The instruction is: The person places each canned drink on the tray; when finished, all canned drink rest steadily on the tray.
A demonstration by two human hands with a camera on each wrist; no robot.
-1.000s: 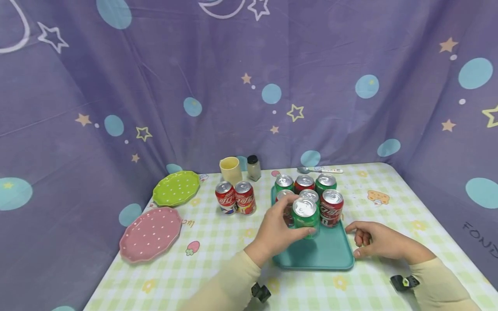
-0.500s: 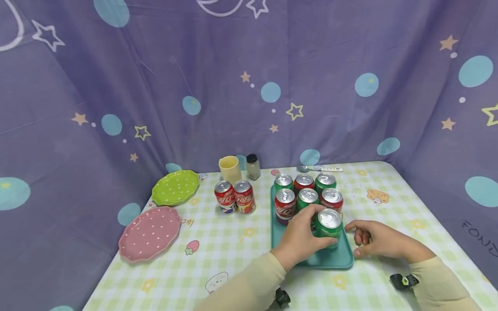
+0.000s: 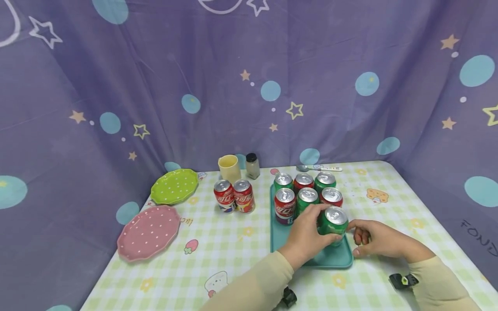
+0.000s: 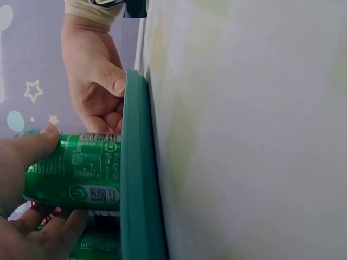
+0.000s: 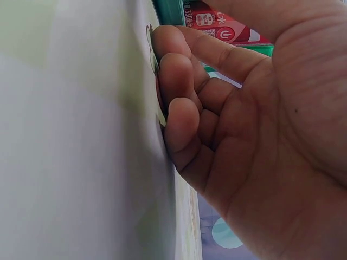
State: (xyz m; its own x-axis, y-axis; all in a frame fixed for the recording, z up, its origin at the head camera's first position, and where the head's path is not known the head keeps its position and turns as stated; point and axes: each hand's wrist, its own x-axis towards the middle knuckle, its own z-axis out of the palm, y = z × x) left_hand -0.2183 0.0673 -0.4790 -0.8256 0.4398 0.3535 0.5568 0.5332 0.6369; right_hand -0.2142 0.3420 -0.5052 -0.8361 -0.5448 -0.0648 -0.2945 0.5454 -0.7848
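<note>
My left hand (image 3: pixel 307 235) grips a green soda can (image 3: pixel 335 222), thumb on its near side and fingers on its far side. The can stands upright at the right side of a teal tray (image 3: pixel 330 260); in the left wrist view its base meets the tray (image 4: pixel 140 162). Behind it on the tray are a red can (image 3: pixel 285 207), a green can (image 3: pixel 308 198), another red can (image 3: pixel 332 195) and a back row of cans. My right hand (image 3: pixel 379 242) rests on the table by the tray's right edge, thumb and index finger at the rim, other fingers loosely curled.
Two red cans (image 3: pixel 234 198) stand left of the tray, before a yellow mug (image 3: pixel 230 169) and a black-capped jar (image 3: pixel 252 167). A green plate (image 3: pixel 175 186) and a pink plate (image 3: pixel 149 233) lie at the left. Behind the tray is a spoon (image 3: pixel 319 168).
My left hand has carried the green can rightward and down onto the tray's right side, in front of the right-hand red can. My right hand has stayed at the tray's edge.
</note>
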